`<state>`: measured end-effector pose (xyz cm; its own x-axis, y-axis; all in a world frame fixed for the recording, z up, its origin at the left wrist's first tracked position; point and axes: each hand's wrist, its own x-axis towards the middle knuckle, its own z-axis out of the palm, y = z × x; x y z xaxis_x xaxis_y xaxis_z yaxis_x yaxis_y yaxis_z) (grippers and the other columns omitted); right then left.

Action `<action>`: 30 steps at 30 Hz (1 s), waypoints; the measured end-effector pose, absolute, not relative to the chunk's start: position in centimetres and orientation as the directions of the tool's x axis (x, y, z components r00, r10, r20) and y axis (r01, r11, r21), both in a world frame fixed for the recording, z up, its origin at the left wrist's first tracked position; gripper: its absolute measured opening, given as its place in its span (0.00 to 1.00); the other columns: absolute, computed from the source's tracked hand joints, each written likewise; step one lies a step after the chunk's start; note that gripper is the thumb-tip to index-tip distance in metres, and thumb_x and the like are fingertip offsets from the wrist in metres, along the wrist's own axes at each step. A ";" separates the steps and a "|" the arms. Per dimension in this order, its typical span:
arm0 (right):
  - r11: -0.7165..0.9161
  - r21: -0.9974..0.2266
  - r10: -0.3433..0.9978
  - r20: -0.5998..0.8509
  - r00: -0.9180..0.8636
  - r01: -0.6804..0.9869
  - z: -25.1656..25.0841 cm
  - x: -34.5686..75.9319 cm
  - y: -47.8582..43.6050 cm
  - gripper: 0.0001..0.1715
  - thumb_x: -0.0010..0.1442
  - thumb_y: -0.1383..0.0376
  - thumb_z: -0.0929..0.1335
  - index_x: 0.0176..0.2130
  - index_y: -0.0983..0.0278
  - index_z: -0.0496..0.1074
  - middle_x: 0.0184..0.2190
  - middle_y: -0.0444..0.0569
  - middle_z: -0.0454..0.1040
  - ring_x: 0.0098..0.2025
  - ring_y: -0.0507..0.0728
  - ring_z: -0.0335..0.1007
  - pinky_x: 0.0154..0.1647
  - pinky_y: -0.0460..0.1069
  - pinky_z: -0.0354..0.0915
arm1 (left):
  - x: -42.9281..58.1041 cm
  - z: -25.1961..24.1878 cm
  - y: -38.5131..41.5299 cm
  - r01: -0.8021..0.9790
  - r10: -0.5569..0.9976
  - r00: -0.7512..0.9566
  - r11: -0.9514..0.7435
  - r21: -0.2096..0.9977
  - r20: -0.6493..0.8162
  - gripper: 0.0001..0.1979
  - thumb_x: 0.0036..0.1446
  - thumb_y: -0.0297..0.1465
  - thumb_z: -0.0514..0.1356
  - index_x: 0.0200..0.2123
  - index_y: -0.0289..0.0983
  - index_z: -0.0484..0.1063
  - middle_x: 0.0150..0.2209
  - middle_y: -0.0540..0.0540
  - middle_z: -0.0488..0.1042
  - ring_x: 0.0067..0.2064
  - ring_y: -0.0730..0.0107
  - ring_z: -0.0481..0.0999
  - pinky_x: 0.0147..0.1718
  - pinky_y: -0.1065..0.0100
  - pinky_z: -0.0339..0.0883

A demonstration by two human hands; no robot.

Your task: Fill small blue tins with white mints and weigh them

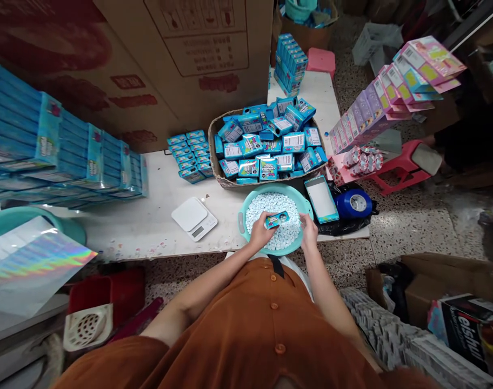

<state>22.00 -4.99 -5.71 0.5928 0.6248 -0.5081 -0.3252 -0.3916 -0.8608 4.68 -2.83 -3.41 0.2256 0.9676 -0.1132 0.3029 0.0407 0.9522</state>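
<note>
A small blue candy box (277, 219) is in my left hand (262, 232), its fingers closed around the left end. A round opening shows at the box's right end. Beneath it, a turquoise plastic basin (241, 221) holds many small white candies (266, 202). My right hand (309, 229) is over the basin's right rim, its fingers curled together; anything in them is too small to make out. Behind the basin stands a cut-down cardboard carton (226, 182) heaped with blue candy boxes (252, 145).
A white digital scale (194, 219) lies left of the basin. On the right are an open blue tray-like box (321, 199) and a blue tape roll (354, 203). Stacked blue boxes (47, 140) stand far left, pink display boxes (376, 100) right. The table's front edge runs before me.
</note>
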 end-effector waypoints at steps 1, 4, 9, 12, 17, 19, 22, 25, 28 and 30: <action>-0.391 -0.862 0.629 -0.505 0.591 -0.321 -5.9 22.0 -5.1 0.25 0.50 0.50 0.66 0.39 0.65 0.77 0.48 0.52 0.74 0.53 0.60 0.66 0.52 0.51 0.59 | 4.6 -3.6 -2.8 0.312 0.968 0.219 0.047 0.949 -0.120 0.17 0.49 0.30 0.63 0.43 0.42 0.66 0.44 0.48 0.76 0.46 0.62 0.75 0.43 0.63 0.69; -0.406 -0.858 0.620 -0.512 0.594 -0.316 -6.4 22.2 -5.3 0.26 0.50 0.50 0.66 0.39 0.65 0.77 0.47 0.52 0.75 0.52 0.60 0.67 0.51 0.52 0.59 | 3.7 -3.5 -2.8 0.335 0.983 0.142 0.060 0.940 -0.114 0.17 0.49 0.29 0.63 0.44 0.41 0.66 0.44 0.47 0.75 0.46 0.62 0.75 0.44 0.62 0.68; -0.434 -0.835 0.615 -0.548 0.567 -0.337 -7.1 21.8 -5.5 0.26 0.47 0.49 0.68 0.36 0.66 0.77 0.43 0.53 0.77 0.48 0.60 0.71 0.49 0.52 0.62 | 1.0 -2.0 -3.2 0.353 0.973 0.231 -0.075 0.932 -0.009 0.19 0.49 0.25 0.62 0.45 0.42 0.67 0.47 0.47 0.74 0.51 0.62 0.72 0.51 0.59 0.65; -0.484 -0.808 0.630 -0.588 0.507 -0.335 -7.3 21.0 -5.2 0.26 0.45 0.48 0.68 0.34 0.66 0.77 0.40 0.53 0.78 0.45 0.60 0.72 0.48 0.53 0.63 | -1.9 -2.0 -2.4 0.500 0.994 0.112 -0.056 0.864 0.000 0.17 0.48 0.27 0.64 0.43 0.42 0.68 0.45 0.46 0.74 0.49 0.61 0.72 0.50 0.57 0.65; -0.488 -0.826 0.672 -0.562 0.483 -0.282 -7.6 18.9 -4.9 0.26 0.44 0.46 0.69 0.33 0.65 0.77 0.39 0.53 0.78 0.44 0.62 0.73 0.46 0.53 0.65 | -9.2 -4.2 1.0 0.584 0.976 -0.218 0.110 0.804 0.025 0.19 0.48 0.34 0.64 0.45 0.41 0.66 0.43 0.46 0.73 0.45 0.63 0.73 0.46 0.61 0.67; -0.502 -0.816 0.662 -0.576 0.479 -0.287 -7.4 18.1 -5.0 0.27 0.43 0.46 0.69 0.33 0.65 0.77 0.39 0.54 0.78 0.44 0.62 0.73 0.45 0.54 0.66 | -12.4 -5.5 3.1 0.589 0.951 -0.310 0.187 0.786 0.006 0.20 0.49 0.34 0.64 0.45 0.40 0.65 0.42 0.47 0.72 0.44 0.64 0.73 0.44 0.62 0.68; -0.527 -0.807 0.662 -0.587 0.467 -0.266 -6.8 17.0 -5.4 0.26 0.45 0.46 0.69 0.33 0.64 0.77 0.39 0.54 0.78 0.44 0.62 0.73 0.45 0.53 0.67 | -16.5 -7.3 6.8 0.650 0.931 -0.364 0.252 0.717 0.003 0.20 0.46 0.32 0.64 0.44 0.40 0.65 0.42 0.47 0.72 0.44 0.63 0.73 0.45 0.61 0.67; -0.531 -0.811 0.659 -0.578 0.481 -0.248 -6.1 16.3 -6.1 0.26 0.46 0.45 0.69 0.33 0.64 0.76 0.40 0.54 0.78 0.44 0.62 0.73 0.46 0.53 0.67 | -18.6 -8.9 10.6 0.697 0.950 -0.311 0.230 0.679 -0.003 0.20 0.44 0.30 0.65 0.43 0.39 0.67 0.43 0.45 0.71 0.48 0.60 0.71 0.48 0.60 0.65; -0.522 -0.815 0.624 -0.566 0.539 -0.252 -5.9 15.9 -7.1 0.26 0.45 0.45 0.69 0.32 0.64 0.76 0.38 0.54 0.78 0.42 0.63 0.74 0.45 0.54 0.68 | -19.0 -10.3 13.9 0.750 0.978 -0.207 0.176 0.637 -0.027 0.20 0.46 0.28 0.63 0.45 0.38 0.67 0.46 0.42 0.70 0.50 0.59 0.70 0.50 0.61 0.64; -0.528 -0.810 0.599 -0.567 0.565 -0.254 -6.1 15.6 -7.7 0.26 0.45 0.45 0.70 0.32 0.63 0.77 0.37 0.53 0.78 0.42 0.63 0.74 0.44 0.54 0.69 | -18.9 -11.1 15.7 0.788 0.993 -0.111 0.110 0.605 -0.036 0.20 0.48 0.27 0.60 0.47 0.37 0.66 0.48 0.41 0.69 0.51 0.59 0.69 0.51 0.61 0.63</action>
<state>15.59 -7.70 -6.08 0.5651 0.5990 -0.5674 -0.2540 -0.5279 -0.8104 -18.92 15.65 -11.10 -0.1106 0.9932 -0.0358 0.7884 0.1096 0.6053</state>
